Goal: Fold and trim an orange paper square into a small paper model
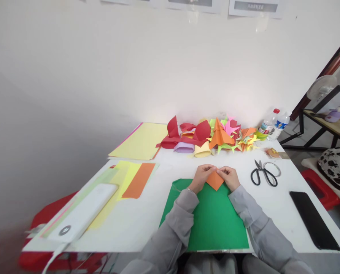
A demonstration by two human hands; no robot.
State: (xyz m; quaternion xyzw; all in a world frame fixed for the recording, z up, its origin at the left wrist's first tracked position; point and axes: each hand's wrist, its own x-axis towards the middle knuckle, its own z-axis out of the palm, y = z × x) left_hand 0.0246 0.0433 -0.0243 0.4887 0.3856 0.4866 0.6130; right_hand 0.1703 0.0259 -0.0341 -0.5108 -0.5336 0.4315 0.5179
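Observation:
A small folded piece of orange paper (215, 181), with a point facing me, is pinched at its far end between my two hands. My left hand (202, 178) grips its upper left side with thumb and fingers. On the other side, my right hand (228, 177) holds the upper right, and the two thumbs almost meet at the top. Beneath lies a green sheet (215, 224) on the white table. The far corner of the orange paper is hidden by my fingers.
Behind my hands stand red paper shapes (202, 131) and an orange paper plane (220, 136). Black-handled scissors (262, 175), a tape ring (273, 169) and a black phone (314, 220) lie right. Leftward are orange strips (138, 180), a white power bank (84, 213) and yellow sheets (141, 140). Bottles (268, 123) stand back right.

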